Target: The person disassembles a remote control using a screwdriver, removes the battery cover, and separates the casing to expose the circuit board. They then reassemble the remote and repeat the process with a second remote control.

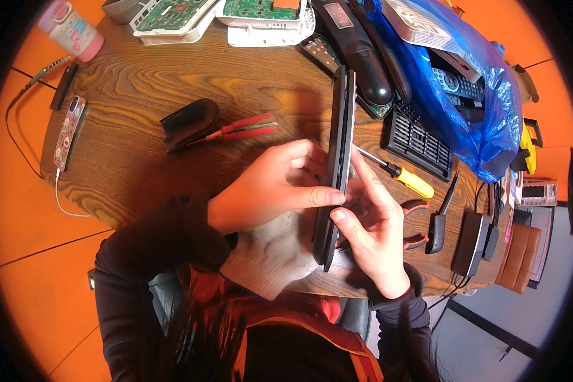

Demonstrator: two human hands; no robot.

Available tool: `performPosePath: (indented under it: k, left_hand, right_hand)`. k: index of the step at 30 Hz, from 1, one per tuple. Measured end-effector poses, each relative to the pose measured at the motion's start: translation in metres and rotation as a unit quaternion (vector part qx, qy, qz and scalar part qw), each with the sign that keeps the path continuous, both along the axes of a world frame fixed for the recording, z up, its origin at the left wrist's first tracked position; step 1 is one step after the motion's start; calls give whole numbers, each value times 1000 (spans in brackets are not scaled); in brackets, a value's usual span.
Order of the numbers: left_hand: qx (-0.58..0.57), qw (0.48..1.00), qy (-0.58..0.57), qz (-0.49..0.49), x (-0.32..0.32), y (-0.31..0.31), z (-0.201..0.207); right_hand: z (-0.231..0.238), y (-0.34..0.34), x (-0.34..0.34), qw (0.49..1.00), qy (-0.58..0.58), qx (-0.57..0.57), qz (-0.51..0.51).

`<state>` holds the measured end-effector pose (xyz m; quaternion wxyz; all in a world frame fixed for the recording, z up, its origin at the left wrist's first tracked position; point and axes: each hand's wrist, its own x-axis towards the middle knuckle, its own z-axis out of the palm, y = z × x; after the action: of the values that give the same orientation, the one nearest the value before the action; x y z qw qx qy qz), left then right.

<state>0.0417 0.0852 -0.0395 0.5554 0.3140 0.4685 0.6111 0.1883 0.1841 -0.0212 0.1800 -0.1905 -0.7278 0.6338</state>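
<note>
A flat black device casing [337,146] stands on its edge, upright, held between my two hands above the table's near edge. A seam runs along its narrow side, and its broad faces are turned mostly out of sight. My left hand [274,184] grips it from the left, thumb pressed on the edge, the other fingers partly hidden behind. From the right, my right hand [377,232] holds it with the thumb near the seam and the fingers along the far face. A light cloth [270,248] lies beneath the hands.
Left of centre lie a black curved piece [197,121] and a red-handled tool [251,132]. To the right are a yellow screwdriver [415,183], a black vented panel [420,145], red-and-black pliers [416,242] and a power adapter [471,245]. Behind are circuit boards [172,14] and a blue bag [496,137].
</note>
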Motion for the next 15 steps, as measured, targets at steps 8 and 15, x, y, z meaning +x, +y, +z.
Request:
performPosePath:
  k: [8, 15]
  left_hand:
    - [-47, 994, -75, -57, 7, -4, 7]
    - [23, 997, -77, -6, 8, -1, -1]
  right_hand:
    - [-5, 2, 0, 971, -54, 231, -2]
    - [7, 1, 6, 992, 45, 115, -26]
